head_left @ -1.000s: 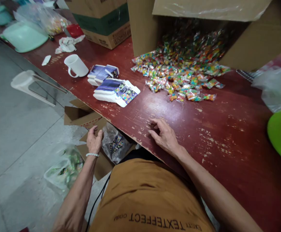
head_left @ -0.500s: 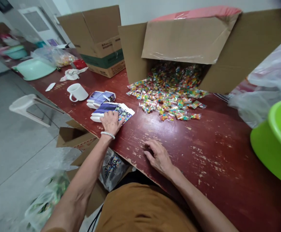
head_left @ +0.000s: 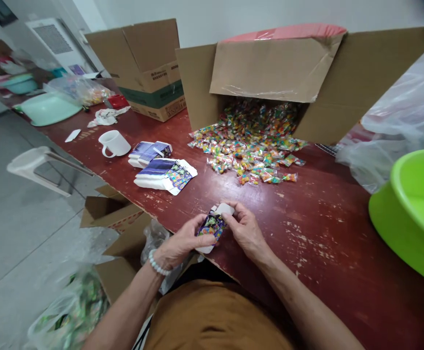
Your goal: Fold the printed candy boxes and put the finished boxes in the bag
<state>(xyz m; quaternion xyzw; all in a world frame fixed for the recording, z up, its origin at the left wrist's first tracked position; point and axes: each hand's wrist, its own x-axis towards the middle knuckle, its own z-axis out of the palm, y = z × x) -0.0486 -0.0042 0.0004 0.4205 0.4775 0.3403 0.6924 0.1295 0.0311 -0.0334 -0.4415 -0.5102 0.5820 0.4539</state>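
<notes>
Worn red table (head_left: 324, 238), chipped paint, runs along a pale wall; grey tiled floor (head_left: 25, 243) at left. White stool (head_left: 33, 160) on floor beside table. Pale green basin (head_left: 49, 111) at table's far left end. Clear bag with green contents (head_left: 71, 304) on floor, lower left, blurred. Open floor box (head_left: 110, 209) next to table edge. White mug (head_left: 116, 144) on table, tilted in view. Tall cardboard box with green band (head_left: 153, 99) behind. Two stacks of flat printed cartons (head_left: 157, 175) right of mug, side by side. Left hand (head_left: 186, 240), beaded bracelet (head_left: 158, 263) on wrist: thumb and fingers closed around small printed carton (head_left: 212, 227) at near table edge. Right hand (head_left: 248, 231): thumb and fingers pinching its white end flap. Wrapped candies (head_left: 251, 158) spill from open carton (head_left: 266, 70) beyond hands. Clear plastic (head_left: 361, 167), then bright green tub (head_left: 390, 214), far right.
</notes>
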